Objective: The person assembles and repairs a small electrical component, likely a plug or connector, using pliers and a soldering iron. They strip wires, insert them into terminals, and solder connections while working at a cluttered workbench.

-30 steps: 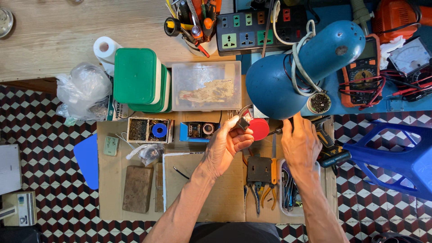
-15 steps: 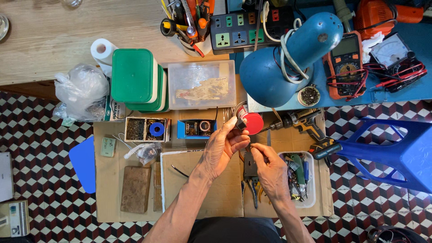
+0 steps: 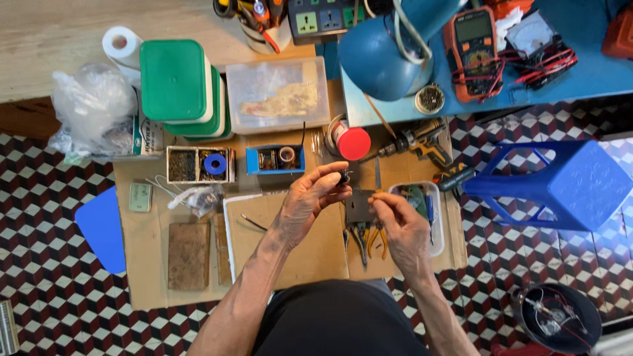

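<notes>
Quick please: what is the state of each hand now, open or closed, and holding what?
Left hand: closed, fingertips pinching a small dark part.
Right hand: fingers pinched together above the pliers; what it holds cannot be told.

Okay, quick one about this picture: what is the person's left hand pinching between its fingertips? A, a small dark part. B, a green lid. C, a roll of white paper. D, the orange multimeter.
A: the left hand pinches a small dark part at its fingertips, above the cardboard sheet; the orange multimeter lies apart on the blue table.
</notes>
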`<action>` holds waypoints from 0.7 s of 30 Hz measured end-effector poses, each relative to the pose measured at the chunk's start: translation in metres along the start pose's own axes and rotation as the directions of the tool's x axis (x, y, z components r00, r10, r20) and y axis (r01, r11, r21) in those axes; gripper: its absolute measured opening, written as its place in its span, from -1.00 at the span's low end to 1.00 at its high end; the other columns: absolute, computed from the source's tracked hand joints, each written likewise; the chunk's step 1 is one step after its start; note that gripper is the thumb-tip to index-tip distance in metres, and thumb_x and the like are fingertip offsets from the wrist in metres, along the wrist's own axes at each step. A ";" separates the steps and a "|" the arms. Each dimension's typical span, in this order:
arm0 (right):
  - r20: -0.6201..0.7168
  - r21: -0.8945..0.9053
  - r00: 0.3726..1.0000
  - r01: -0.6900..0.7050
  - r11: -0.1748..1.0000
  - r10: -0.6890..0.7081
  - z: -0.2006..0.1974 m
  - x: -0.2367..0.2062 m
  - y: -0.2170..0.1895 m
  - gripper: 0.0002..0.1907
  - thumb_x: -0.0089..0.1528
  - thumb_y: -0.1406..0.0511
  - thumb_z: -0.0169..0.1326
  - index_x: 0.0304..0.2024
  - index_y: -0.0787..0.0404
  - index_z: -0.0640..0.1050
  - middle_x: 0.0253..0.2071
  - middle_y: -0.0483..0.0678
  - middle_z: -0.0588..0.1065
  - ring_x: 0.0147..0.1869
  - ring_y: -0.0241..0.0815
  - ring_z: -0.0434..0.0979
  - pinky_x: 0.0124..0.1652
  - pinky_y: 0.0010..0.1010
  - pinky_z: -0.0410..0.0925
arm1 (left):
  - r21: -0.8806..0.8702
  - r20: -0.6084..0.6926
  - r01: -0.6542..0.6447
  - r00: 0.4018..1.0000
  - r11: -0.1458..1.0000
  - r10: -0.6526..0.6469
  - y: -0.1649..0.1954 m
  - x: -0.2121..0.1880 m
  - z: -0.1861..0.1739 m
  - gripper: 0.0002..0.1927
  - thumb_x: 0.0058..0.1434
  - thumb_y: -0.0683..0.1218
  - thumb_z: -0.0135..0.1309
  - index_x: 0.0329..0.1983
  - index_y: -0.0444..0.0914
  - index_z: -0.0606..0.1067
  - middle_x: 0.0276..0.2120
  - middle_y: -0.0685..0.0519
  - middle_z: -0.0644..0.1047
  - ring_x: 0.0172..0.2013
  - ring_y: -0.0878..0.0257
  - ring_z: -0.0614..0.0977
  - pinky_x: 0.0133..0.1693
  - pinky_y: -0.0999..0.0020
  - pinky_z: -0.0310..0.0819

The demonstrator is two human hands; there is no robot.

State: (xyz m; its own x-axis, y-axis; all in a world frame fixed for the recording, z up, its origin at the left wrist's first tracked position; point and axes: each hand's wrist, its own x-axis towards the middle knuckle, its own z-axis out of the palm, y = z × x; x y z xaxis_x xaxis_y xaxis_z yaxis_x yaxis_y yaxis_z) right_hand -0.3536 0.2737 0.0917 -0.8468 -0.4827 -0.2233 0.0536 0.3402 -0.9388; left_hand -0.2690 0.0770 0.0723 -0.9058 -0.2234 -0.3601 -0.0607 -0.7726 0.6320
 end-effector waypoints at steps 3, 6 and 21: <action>-0.017 0.013 0.998 0.065 0.998 -0.064 0.006 -0.009 -0.005 -0.79 0.36 0.32 0.08 0.00 0.27 0.61 -0.13 -0.08 0.63 -0.07 -0.35 0.62 -0.10 -0.56 0.47 | 0.092 0.007 -0.031 0.999 0.995 0.031 -0.008 -0.024 -0.008 -0.52 0.34 -0.05 0.11 0.27 -0.33 0.42 -0.12 0.02 0.58 -0.08 0.27 0.65 0.12 0.31 0.56; 0.002 -0.006 0.994 0.111 0.994 -0.111 0.012 -0.022 -0.013 -0.79 0.37 0.31 0.09 0.01 0.27 0.59 -0.12 -0.10 0.60 -0.05 -0.35 0.61 -0.09 -0.56 0.47 | 0.090 0.021 -0.048 0.999 0.995 0.046 -0.015 -0.042 -0.013 -0.54 0.37 -0.07 0.12 0.26 -0.38 0.40 -0.07 -0.01 0.58 -0.06 0.26 0.65 0.13 0.30 0.56; 0.156 -0.234 0.945 0.317 0.919 -0.286 0.023 -0.060 -0.054 -0.82 0.34 0.32 0.13 -0.02 0.24 0.60 -0.18 -0.10 0.58 -0.09 -0.32 0.59 -0.09 -0.49 0.46 | 0.116 0.090 -0.111 0.991 0.987 0.101 -0.025 -0.083 -0.003 -0.56 0.38 0.01 0.09 0.23 -0.33 0.51 -0.04 0.03 0.63 -0.12 0.31 0.65 0.06 0.33 0.56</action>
State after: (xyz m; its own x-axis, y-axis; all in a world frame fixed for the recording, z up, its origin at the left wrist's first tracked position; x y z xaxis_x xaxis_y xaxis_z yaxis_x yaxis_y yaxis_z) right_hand -0.2936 0.2650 0.1499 -0.7333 -0.6797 0.0166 -0.3429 0.3487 -0.8723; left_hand -0.1908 0.1132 0.0843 -0.9414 -0.2456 -0.2310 -0.0079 -0.6688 0.7434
